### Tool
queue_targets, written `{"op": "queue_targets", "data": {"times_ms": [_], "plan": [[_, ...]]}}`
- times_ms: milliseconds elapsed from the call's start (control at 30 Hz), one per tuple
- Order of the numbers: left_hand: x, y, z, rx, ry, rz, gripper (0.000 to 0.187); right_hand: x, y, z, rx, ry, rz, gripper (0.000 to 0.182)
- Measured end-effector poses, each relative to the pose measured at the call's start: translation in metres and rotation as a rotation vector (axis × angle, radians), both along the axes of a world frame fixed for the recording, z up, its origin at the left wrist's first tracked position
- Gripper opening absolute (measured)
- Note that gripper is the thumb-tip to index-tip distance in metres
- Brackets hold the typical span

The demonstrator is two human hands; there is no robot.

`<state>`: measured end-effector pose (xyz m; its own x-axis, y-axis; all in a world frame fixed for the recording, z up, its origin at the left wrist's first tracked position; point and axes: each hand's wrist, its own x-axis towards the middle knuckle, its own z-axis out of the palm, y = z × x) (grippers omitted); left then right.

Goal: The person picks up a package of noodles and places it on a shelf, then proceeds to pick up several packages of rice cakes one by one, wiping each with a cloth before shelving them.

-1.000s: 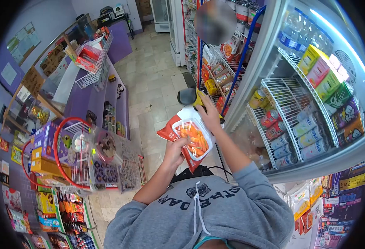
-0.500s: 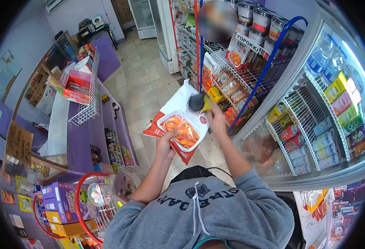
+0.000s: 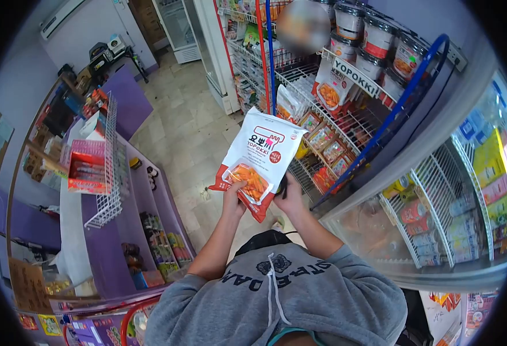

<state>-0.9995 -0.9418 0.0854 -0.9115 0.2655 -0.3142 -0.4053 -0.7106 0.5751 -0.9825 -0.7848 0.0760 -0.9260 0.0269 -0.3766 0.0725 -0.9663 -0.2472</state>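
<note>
While one white-and-red pouch is held up in front of the grey hoodie, its printed front is turned upward, with "YOPOKKI" and a picture of orange food shown. Its lower left part is pinched by the left hand, the thumb laid on the food picture and the other fingers hidden behind. At the lower right edge, a dark object is partly covered by the pouch and held in the curled right hand; the exact finger placement cannot be told. Both forearms are angled inward, and the two hands are held apart. On the wire rack ahead, at least six lidded cups are stacked above one sign, and one similar packet is stood upright just below the cups. Lower down, at least four small packs are lined up in a brown tray. To the left, one open red box filled with small packets is carried by a white wire basket. In the fridge at the right, cans are lined up on wire shelves, their number too blurred to be counted.
</note>
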Motion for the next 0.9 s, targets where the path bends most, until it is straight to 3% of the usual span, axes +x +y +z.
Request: {"op": "queue_targets", "data": {"times_ms": [67, 133, 200, 233, 267, 400, 467, 533, 567, 600, 700, 767, 867, 900], "plan": [[-0.031, 0.003, 0.003, -0.008, 0.004, -0.038, 0.048, -0.031, 0.033, 0.02, 0.043, 0.109, -0.055, 0.037], [-0.058, 0.005, 0.004, -0.094, 0.021, -0.232, 0.047, -0.061, 0.065, 0.056, 0.062, 0.214, -0.131, 0.039], [-0.079, 0.022, 0.009, -0.051, 0.046, -0.287, 0.047, -0.109, 0.1, 0.03, 0.098, 0.481, -0.059, 0.042], [-0.089, 0.033, 0.009, -0.031, 0.04, -0.362, 0.047, -0.127, 0.107, 0.02, 0.033, 0.512, 0.087, 0.044], [-0.097, 0.045, 0.009, -0.012, 0.037, -0.437, 0.047, -0.137, 0.108, 0.006, 0.04, 0.508, 0.079, 0.044], [-0.143, 0.08, -0.003, 0.052, -0.034, -0.389, 0.047, -0.169, 0.088, -0.049, -0.131, 0.566, 0.182, 0.041], [-0.168, 0.085, 0.007, 0.051, -0.007, -0.384, 0.046, -0.175, 0.093, -0.037, -0.165, 0.583, 0.185, 0.04], [-0.192, 0.089, 0.007, 0.038, -0.006, -0.329, 0.045, -0.16, 0.095, 0.012, 0.285, 0.09, -0.004, 0.041], [-0.208, 0.091, -0.002, 0.022, 0.0, -0.308, 0.043, -0.165, 0.112, -0.003, 0.202, 0.042, -0.042, 0.036], [-0.22, 0.096, -0.009, 0.017, -0.003, -0.334, 0.043, -0.165, 0.121, 0.004, 0.218, -0.016, -0.128, 0.041], [-0.247, 0.117, -0.016, 0.01, 0.105, -0.362, 0.043, -0.175, 0.144, 0.017, 0.171, 0.08, -0.212, 0.043], [-0.267, 0.135, -0.023, -0.005, 0.138, -0.442, 0.043, -0.188, 0.144, 0.02, 0.632, -0.05, -0.426, 0.045], [-0.31, 0.15, -0.032, -0.063, 0.22, -0.602, 0.047, -0.213, 0.163, 0.037, 0.689, -0.06, -0.534, 0.044], [-0.331, 0.153, -0.032, 0.036, 0.212, -0.687, 0.05, -0.218, 0.167, 0.05, 0.658, -0.084, -0.577, 0.04]]}}
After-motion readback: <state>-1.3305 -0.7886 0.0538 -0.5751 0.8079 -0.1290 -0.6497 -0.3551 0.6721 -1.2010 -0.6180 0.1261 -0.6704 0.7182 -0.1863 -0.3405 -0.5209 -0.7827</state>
